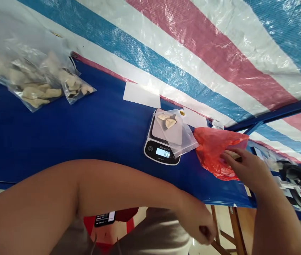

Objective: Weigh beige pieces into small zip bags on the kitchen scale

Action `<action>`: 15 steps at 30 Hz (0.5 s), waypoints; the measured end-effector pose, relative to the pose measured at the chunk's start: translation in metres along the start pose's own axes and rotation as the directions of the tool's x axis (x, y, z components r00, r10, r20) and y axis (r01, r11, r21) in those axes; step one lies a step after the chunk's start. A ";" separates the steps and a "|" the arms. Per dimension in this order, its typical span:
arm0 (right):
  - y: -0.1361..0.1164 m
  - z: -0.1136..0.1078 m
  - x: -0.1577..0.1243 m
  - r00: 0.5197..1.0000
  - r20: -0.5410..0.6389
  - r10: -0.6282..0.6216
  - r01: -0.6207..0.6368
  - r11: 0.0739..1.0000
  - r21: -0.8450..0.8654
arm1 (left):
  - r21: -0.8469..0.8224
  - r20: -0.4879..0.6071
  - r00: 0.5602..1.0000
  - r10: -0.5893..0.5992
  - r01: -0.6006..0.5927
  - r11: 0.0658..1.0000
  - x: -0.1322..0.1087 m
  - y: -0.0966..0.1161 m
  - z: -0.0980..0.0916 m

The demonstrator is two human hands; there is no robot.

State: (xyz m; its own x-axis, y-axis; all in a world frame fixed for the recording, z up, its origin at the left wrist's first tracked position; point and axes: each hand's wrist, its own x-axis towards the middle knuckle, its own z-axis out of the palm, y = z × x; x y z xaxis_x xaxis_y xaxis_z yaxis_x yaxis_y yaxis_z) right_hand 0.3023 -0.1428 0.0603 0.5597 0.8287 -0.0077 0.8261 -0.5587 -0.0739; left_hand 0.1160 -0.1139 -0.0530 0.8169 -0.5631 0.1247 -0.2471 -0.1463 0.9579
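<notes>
My right hand reaches into a red plastic bag lying on the blue table, its fingers curled on a pale piece inside. To the left of the red bag stands a small digital scale with a lit display. A clear zip bag holding a few pale slices lies across the scale's platform. My left hand hangs below the table's front edge, fingers closed into a loose fist; I see nothing in it.
Two clear bags of pale slices lie at the table's far left. White paper sheets sit behind the scale. A striped tarp hangs at the back. A phone rests on a red stool below. Dark gear with cables sits at right.
</notes>
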 end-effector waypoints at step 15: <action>-0.020 0.008 -0.039 0.985 -0.171 0.027 0.058 0.878 0.474 | -0.581 -0.080 0.943 -0.322 0.219 0.784 -0.008 0.020 -0.016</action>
State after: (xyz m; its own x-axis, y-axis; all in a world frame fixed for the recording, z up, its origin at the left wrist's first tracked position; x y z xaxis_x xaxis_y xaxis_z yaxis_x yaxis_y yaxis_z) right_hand 0.2632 -0.1632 0.0545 0.5847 0.7951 0.1611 0.7273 -0.4258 -0.5383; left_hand 0.1133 -0.0990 -0.0306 0.8919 -0.4189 -0.1703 0.2877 0.2349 0.9285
